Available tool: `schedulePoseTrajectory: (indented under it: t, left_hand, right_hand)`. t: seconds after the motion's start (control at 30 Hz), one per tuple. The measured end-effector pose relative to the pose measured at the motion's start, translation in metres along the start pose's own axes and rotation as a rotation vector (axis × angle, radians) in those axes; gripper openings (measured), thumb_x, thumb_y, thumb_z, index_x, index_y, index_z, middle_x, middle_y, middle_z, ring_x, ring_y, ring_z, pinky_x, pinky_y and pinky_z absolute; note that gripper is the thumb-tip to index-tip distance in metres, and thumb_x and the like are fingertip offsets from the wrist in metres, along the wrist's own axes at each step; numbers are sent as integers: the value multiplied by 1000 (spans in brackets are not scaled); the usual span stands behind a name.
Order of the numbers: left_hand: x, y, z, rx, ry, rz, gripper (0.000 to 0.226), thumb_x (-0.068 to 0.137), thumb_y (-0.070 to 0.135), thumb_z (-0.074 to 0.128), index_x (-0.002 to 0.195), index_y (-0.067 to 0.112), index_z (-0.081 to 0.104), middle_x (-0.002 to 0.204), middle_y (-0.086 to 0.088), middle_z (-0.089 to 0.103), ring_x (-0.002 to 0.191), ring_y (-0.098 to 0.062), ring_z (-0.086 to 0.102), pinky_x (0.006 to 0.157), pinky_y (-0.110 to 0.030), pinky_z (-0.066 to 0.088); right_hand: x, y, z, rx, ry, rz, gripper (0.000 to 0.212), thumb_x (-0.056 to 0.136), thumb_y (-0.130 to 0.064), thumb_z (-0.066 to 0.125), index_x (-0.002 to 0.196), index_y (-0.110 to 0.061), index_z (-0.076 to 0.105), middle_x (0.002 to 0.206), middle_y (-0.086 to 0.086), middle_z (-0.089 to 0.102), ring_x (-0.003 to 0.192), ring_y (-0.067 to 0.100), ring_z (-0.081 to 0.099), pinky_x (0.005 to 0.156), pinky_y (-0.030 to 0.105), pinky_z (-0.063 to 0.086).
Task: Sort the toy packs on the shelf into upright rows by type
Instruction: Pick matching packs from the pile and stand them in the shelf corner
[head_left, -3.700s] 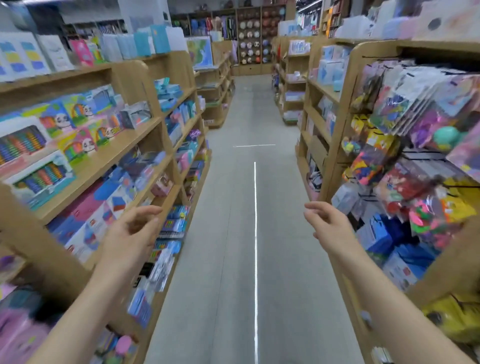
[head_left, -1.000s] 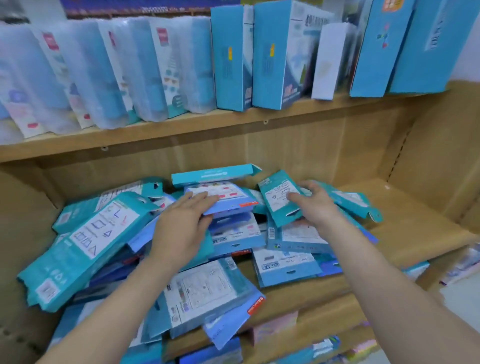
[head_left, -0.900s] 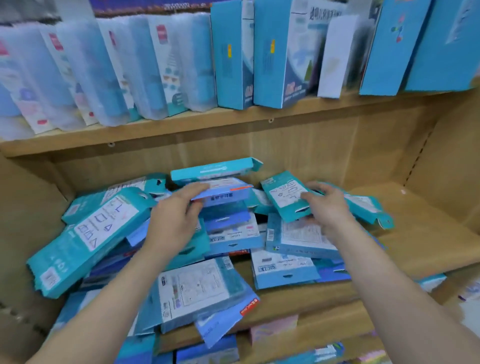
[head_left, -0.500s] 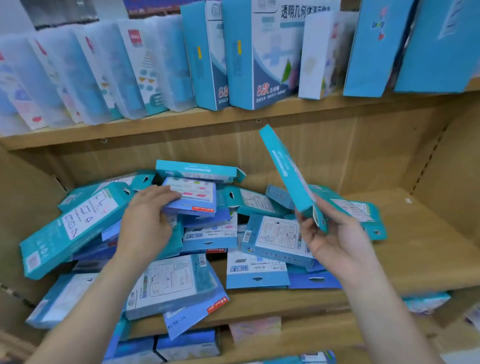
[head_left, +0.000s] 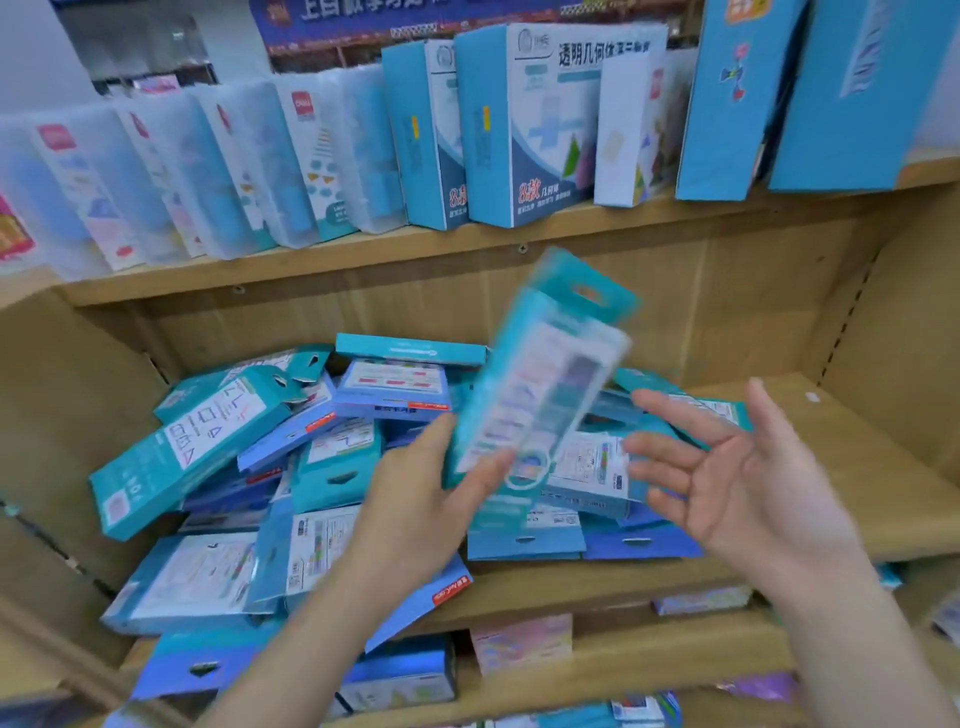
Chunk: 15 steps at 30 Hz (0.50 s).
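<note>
We cannot read the pack (head_left: 540, 395): motion blur. Its lower end hides some fingers of the left hand (head_left: 415, 499). Top boxes (head_left: 727, 130) run off frame.

Light wooden shelf unit (head_left: 769, 312); pale, blurry wall (head_left: 36, 47), seemingly, upper left.

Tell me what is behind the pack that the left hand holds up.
Behind the pack, gripped by the left hand, are the pile of flat packs and the shelf's back wall. The pile's middle is covered, so what lies there cannot be told.
</note>
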<state>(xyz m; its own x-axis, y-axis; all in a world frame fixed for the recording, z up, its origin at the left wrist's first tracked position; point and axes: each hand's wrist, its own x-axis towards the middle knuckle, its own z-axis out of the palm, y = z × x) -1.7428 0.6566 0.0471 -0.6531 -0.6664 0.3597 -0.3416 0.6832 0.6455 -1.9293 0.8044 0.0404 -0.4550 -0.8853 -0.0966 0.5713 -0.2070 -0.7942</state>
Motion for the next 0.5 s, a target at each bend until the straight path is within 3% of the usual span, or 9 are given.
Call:
schedulePoseTrajectory:
  t: [0.03, 0.1, 0.17, 0.3, 0.37, 0.43, 0.5]
  left_hand:
    - [-7, 9, 3, -340, -16, -174, 30, 88, 48, 51, 103, 24, 61, 88, 6, 73, 70, -6, 66, 56, -22, 47]
    - [-19, 24, 7, -839, -82, -436, 31, 94, 41, 46, 106, 16, 61, 84, -6, 74, 56, -19, 66, 41, -23, 43]
    - [-29, 35, 8, -1000, -102, -572, 31, 94, 38, 47, 100, 11, 60, 75, -14, 72, 43, -25, 60, 33, -20, 34]
    - [-49, 46, 14, -873, -192, -528, 22, 95, 38, 47, 103, 21, 60, 81, -8, 74, 53, -24, 66, 39, -26, 45]
    - [-56, 42, 20, -739, -242, -403, 20, 94, 42, 45, 108, 34, 57, 92, 4, 73, 70, -13, 71, 49, -32, 55]
    - [-61, 34, 27, -578, -281, -233, 27, 88, 49, 43, 112, 42, 52, 102, 18, 70, 86, -1, 68, 70, -30, 58]
    - [-64, 32, 34, -569, -290, -183, 26, 89, 40, 49, 115, 41, 51, 103, 24, 68, 89, 0, 67, 74, -28, 57]
  right_hand:
    - [-4, -2, 1, -82, 25, -39, 63, 75, -64, 42, 99, -16, 75, 91, 17, 72, 76, 23, 71, 57, 28, 55]
    - [-13, 2, 3, -308, 75, -91, 58, 78, -62, 42, 108, -21, 71, 102, 12, 72, 92, 21, 70, 73, 34, 54]
    - [-24, 12, 14, -493, 69, -106, 52, 80, -57, 45, 116, -26, 64, 104, 5, 73, 96, 18, 69, 83, 37, 51]
    - [-41, 29, 44, -572, -34, -129, 33, 85, -29, 57, 117, -23, 62, 101, -4, 74, 91, 12, 70, 74, 25, 54]
    - [-44, 36, 47, -561, 2, -161, 25, 91, -16, 58, 114, -21, 62, 102, 1, 74, 91, 18, 71, 74, 31, 57]
    - [-48, 41, 41, -597, 66, -201, 24, 93, -14, 56, 116, -22, 60, 105, 1, 73, 94, 20, 70, 78, 38, 58]
    - [-52, 43, 29, -666, 77, -217, 27, 94, -12, 55, 119, -22, 57, 108, -1, 71, 98, 18, 69, 81, 39, 57]
